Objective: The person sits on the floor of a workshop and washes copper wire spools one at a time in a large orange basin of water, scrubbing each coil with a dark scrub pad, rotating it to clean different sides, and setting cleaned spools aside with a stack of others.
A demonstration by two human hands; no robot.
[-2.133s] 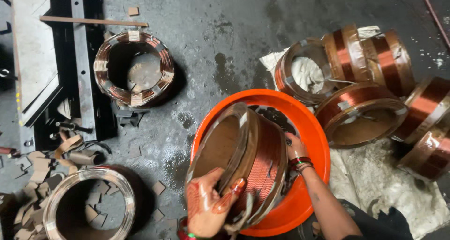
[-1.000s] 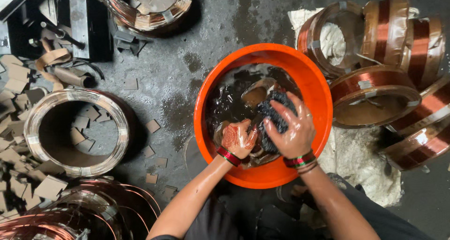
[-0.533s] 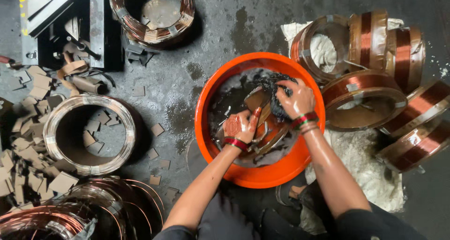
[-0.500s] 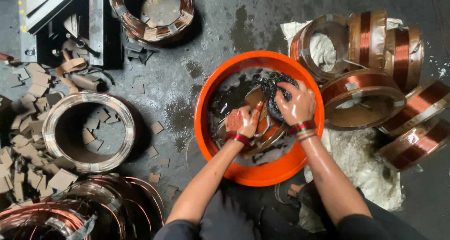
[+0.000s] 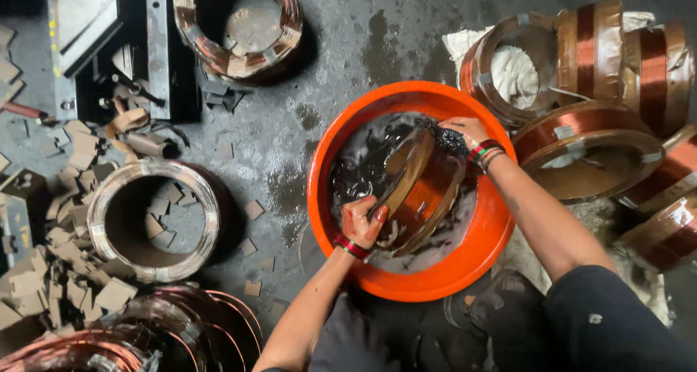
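An orange basin (image 5: pixel 465 267) sits on the dark wet floor, holding dark liquid. A copper wire coil (image 5: pixel 425 187) stands tilted on its edge inside it. My left hand (image 5: pixel 363 223) grips the coil's near lower rim. At the far upper rim, my right hand (image 5: pixel 465 132) presses a dark wet scrubbing pad (image 5: pixel 446 136) against the coil. Both wrists wear red bangles.
Several copper coils (image 5: pixel 595 136) lie stacked on a white cloth to the right. A pale coil ring (image 5: pixel 152 219) lies left among scattered cardboard scraps (image 5: pixel 65 270). Another coil (image 5: pixel 239 23) sits at the top, beside a black metal frame (image 5: pixel 109 45). More coils (image 5: pixel 174 328) fill the bottom left.
The coil has been tipped up on its edge in the basin. My left hand moved down to its near rim, my right hand with the pad up to its far rim.
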